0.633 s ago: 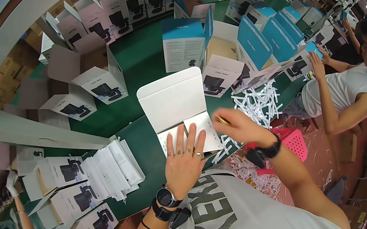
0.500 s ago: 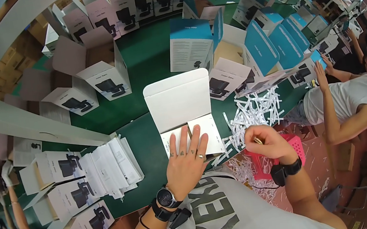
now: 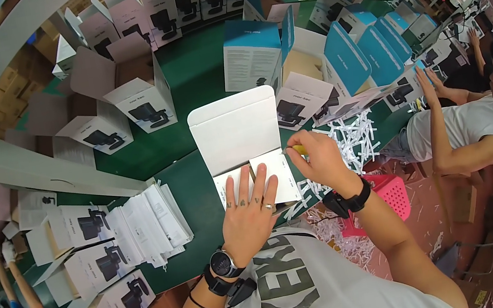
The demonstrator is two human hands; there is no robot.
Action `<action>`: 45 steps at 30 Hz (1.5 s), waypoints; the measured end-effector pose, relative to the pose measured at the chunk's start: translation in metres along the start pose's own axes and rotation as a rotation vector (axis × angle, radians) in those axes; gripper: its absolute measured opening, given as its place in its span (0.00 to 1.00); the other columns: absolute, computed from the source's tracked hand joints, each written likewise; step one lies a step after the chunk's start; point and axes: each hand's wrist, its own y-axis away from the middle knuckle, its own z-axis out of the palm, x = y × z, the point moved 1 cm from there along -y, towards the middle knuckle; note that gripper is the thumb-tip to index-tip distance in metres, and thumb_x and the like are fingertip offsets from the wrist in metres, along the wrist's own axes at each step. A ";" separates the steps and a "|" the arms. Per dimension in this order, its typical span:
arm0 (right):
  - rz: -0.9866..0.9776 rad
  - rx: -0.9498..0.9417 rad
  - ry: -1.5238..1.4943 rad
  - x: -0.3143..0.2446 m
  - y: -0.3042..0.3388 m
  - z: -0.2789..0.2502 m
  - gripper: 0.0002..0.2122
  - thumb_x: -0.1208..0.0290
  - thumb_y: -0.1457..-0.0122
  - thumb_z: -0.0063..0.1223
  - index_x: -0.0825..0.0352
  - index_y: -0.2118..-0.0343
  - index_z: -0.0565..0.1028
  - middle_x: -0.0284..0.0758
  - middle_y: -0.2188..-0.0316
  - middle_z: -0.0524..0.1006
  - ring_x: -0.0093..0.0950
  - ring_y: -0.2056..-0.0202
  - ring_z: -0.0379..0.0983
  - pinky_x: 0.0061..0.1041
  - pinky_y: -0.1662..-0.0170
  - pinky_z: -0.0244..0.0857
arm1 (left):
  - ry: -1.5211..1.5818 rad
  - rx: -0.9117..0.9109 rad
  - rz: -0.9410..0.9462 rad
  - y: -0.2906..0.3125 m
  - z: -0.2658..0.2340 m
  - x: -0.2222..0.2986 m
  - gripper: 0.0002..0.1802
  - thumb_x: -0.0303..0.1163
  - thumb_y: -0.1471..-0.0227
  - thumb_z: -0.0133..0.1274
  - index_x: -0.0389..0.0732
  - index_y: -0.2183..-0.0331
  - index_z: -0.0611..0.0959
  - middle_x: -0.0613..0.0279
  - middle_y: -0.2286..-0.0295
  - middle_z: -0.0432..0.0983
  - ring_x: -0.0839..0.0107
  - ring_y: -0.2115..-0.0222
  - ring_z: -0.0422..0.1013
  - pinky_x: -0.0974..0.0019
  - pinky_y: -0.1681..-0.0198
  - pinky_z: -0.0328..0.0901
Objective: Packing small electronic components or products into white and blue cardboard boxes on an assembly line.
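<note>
In front of me lies a white carton (image 3: 236, 131) with its lid flap raised toward the far side. My left hand (image 3: 248, 202) rests flat on the white panels inside it, fingers spread. By the carton's right edge is my right hand (image 3: 319, 158), closed in a pinch on a small yellow object (image 3: 300, 150), whose kind is mostly hidden by the fingers. The object's tip comes close to the corner of the carton's right panel (image 3: 275, 178); whether they touch I cannot tell.
White shredded paper strips (image 3: 352, 143) lie right of the carton, above a pink basket (image 3: 388, 199). A stack of white sheets (image 3: 151, 225) stands left. Open printed boxes (image 3: 144, 106) and teal-flapped boxes (image 3: 348, 58) line the green table (image 3: 196, 64). Co-workers (image 3: 466, 123) work at both sides.
My right hand has moved up and left, from above the basket to the carton's right edge, carrying the yellow object. The left hand stays on the carton, which has shifted slightly.
</note>
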 end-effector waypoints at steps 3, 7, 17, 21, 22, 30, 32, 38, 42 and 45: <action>0.035 -0.041 0.012 -0.007 0.009 -0.002 0.07 0.72 0.41 0.64 0.67 0.63 0.78 0.41 0.70 0.82 0.41 0.71 0.81 0.33 0.67 0.73 | -0.011 -0.006 -0.002 0.003 0.000 -0.002 0.50 0.43 0.57 0.71 0.43 0.35 0.69 0.49 0.30 0.53 0.42 0.30 0.51 0.34 0.29 0.44; 0.116 -0.048 0.021 -0.014 0.014 -0.004 0.07 0.72 0.41 0.65 0.67 0.64 0.77 0.41 0.71 0.83 0.40 0.72 0.81 0.32 0.69 0.73 | -0.019 -0.014 0.001 0.003 0.000 -0.002 0.50 0.43 0.57 0.71 0.43 0.34 0.69 0.48 0.29 0.52 0.42 0.30 0.50 0.34 0.29 0.44; 0.415 -0.207 -0.716 -0.048 0.031 0.002 0.08 0.74 0.42 0.64 0.68 0.63 0.77 0.35 0.75 0.77 0.25 0.77 0.72 0.23 0.72 0.64 | -0.013 -0.032 -0.007 0.002 0.000 -0.001 0.50 0.43 0.56 0.71 0.43 0.34 0.69 0.49 0.29 0.52 0.41 0.30 0.49 0.34 0.29 0.44; 0.399 -0.164 -0.263 -0.044 0.012 -0.004 0.10 0.73 0.42 0.66 0.68 0.61 0.76 0.28 0.76 0.73 0.20 0.76 0.66 0.21 0.72 0.60 | -0.008 -0.030 -0.011 0.002 -0.001 -0.001 0.50 0.43 0.56 0.71 0.43 0.35 0.70 0.49 0.29 0.52 0.41 0.30 0.49 0.34 0.29 0.44; 0.398 -0.161 -0.259 -0.040 0.013 -0.002 0.10 0.73 0.42 0.66 0.68 0.61 0.76 0.28 0.76 0.73 0.20 0.76 0.66 0.21 0.72 0.60 | -0.004 -0.031 -0.005 0.001 -0.001 -0.001 0.49 0.43 0.56 0.71 0.43 0.35 0.70 0.49 0.29 0.52 0.41 0.30 0.49 0.34 0.29 0.43; 0.426 -0.226 -1.049 -0.001 0.066 -0.048 0.11 0.68 0.42 0.68 0.65 0.60 0.78 0.26 0.71 0.75 0.18 0.68 0.72 0.23 0.65 0.67 | 0.024 0.034 -0.005 0.009 0.000 -0.005 0.50 0.42 0.58 0.72 0.41 0.36 0.71 0.45 0.31 0.54 0.41 0.30 0.50 0.37 0.29 0.47; 0.527 -0.348 -0.435 0.019 0.076 -0.071 0.13 0.69 0.43 0.68 0.66 0.57 0.80 0.30 0.70 0.78 0.24 0.68 0.76 0.27 0.64 0.70 | 0.068 0.068 -0.004 0.013 0.005 -0.004 0.49 0.41 0.58 0.72 0.40 0.36 0.71 0.42 0.33 0.57 0.40 0.32 0.53 0.37 0.30 0.49; 0.165 -0.293 0.077 -0.003 0.054 -0.063 0.11 0.73 0.40 0.64 0.67 0.55 0.81 0.40 0.69 0.78 0.38 0.68 0.77 0.32 0.64 0.70 | -0.107 -0.024 0.045 0.023 0.006 0.007 0.39 0.35 0.49 0.62 0.37 0.37 0.71 0.39 0.38 0.63 0.39 0.35 0.59 0.41 0.31 0.53; -0.034 -0.130 -0.182 -0.080 -0.009 -0.001 0.09 0.74 0.42 0.64 0.66 0.59 0.81 0.40 0.67 0.79 0.42 0.67 0.78 0.34 0.63 0.72 | -0.232 -0.011 0.104 0.027 0.001 0.011 0.32 0.33 0.44 0.53 0.35 0.38 0.72 0.40 0.40 0.67 0.40 0.37 0.62 0.44 0.30 0.54; -0.132 -0.120 -0.194 -0.094 -0.031 0.045 0.07 0.75 0.44 0.64 0.65 0.62 0.81 0.38 0.67 0.79 0.42 0.67 0.78 0.35 0.64 0.73 | -0.188 -0.034 0.141 0.031 0.012 0.005 0.30 0.34 0.41 0.48 0.34 0.39 0.73 0.40 0.41 0.68 0.42 0.38 0.63 0.45 0.29 0.52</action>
